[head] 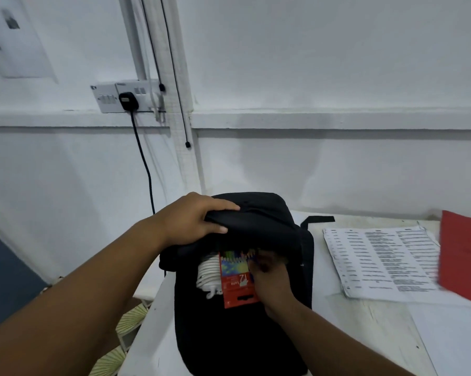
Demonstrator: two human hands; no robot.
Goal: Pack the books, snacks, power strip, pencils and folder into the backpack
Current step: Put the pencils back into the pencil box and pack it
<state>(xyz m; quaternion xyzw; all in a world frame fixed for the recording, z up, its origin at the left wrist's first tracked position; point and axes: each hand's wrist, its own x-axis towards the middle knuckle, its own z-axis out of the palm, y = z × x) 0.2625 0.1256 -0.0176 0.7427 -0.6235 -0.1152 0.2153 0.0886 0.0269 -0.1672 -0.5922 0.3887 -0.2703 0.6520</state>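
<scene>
A black backpack (237, 337) lies on the white table (392, 335), its top flap lifted. My left hand (193, 221) grips that flap and holds it up. My right hand (269, 275) holds the right edge of a red box of coloured pencils (235, 280), which is partly inside the opening. A coiled white cable of the power strip (208, 272) shows inside the bag just left of the box. A red folder (465, 256) lies at the table's right edge. Books and snacks are not visible.
A stack of printed sheets (381, 261) lies between the backpack and the folder. A wall socket (120, 99) with a black plug and hanging cord sits on the wall behind left. The table's left edge runs just beside the bag.
</scene>
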